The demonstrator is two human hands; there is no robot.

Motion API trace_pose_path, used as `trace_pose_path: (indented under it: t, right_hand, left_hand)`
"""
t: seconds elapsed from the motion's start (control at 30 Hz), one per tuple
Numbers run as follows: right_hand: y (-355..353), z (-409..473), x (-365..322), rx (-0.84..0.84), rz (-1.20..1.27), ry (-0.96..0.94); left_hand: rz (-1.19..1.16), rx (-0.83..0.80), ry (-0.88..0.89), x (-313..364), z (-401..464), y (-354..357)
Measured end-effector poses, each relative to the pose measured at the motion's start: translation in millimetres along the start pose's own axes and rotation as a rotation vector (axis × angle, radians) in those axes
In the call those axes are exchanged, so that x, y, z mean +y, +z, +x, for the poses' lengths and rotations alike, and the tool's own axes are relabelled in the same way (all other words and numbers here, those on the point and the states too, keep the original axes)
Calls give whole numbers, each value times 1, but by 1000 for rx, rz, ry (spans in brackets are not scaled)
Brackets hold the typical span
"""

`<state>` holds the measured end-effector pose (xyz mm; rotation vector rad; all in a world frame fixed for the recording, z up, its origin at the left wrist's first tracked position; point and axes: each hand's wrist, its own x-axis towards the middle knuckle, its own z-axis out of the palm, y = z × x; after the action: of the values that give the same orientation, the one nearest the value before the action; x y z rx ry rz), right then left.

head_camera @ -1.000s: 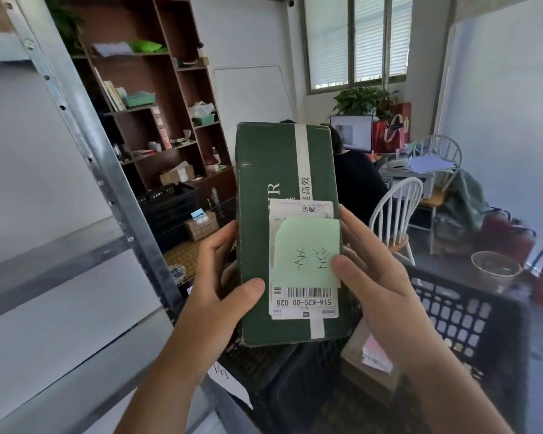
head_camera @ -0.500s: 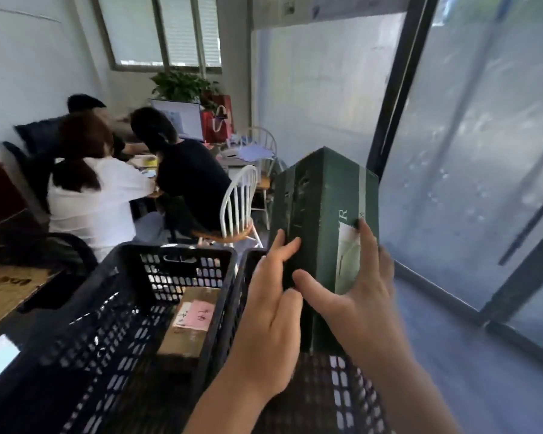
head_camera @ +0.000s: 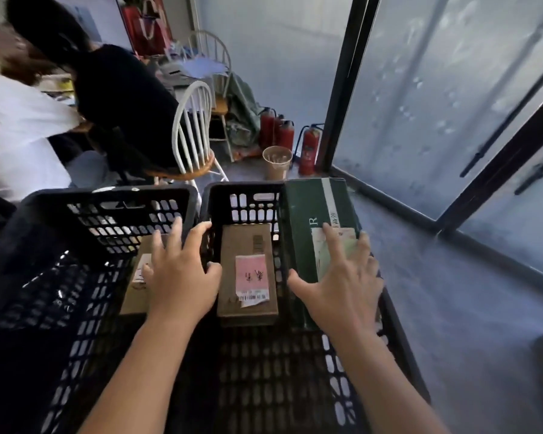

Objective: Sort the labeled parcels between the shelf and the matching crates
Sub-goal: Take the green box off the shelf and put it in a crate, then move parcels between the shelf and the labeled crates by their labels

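Observation:
Two black plastic crates stand side by side: the left crate (head_camera: 107,198) and the right crate (head_camera: 242,191). A dark green parcel (head_camera: 314,208) with a white stripe and a green note lies tilted along the right side of the right crate. My right hand (head_camera: 342,283) lies on its label, fingers on the face and thumb at its left edge. My left hand (head_camera: 182,277) hovers with spread fingers over the wall between the crates, holding nothing. A brown parcel with a pink label (head_camera: 248,270) lies in the right crate. Another brown parcel (head_camera: 135,296) in the left crate is partly hidden by my left hand.
Two seated persons are at the upper left, one on a white spindle chair (head_camera: 192,126). Red fire extinguishers (head_camera: 308,148) and a beige bucket (head_camera: 276,161) stand on the floor beyond the crates. Dark-framed glass doors (head_camera: 452,104) run along the right.
The view has tilted down onto the crates. The green parcel went from upright in both hands down into the right crate. My left hand has let go and moved left.

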<state>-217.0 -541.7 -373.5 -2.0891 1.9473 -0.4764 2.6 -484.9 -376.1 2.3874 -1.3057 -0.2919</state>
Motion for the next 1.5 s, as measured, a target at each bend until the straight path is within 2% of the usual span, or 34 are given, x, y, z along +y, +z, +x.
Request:
trace_pose_path:
  t: [0.13,0.33,0.73,0.83,1.1,1.3,1.5]
  right_hand:
    - [47,21,0,-97,-87,10]
    - [103,56,13,-232,-127,68]
    - [160,65,22,-256,-176,63]
    - [151,68,19,-251,-164,43]
    - [75,53,-19,-49,-19,-201]
    - [9,21,-53,1,35,-342]
    - [-42,0,-68,57,98,-430]
  left_hand:
    - [-2,-28,-52,-20,1,21]
    - [-47,34,-76,-18,-1,29]
    - [-18,38,-113,-14,-2,30]
    - [-9,20,-108,-18,-1,32]
    - [-37,-3,-26,-16,-2,19]
    - [-97,105,121,0,-10,-21]
    - [-77,223,174,7,-29,-69]
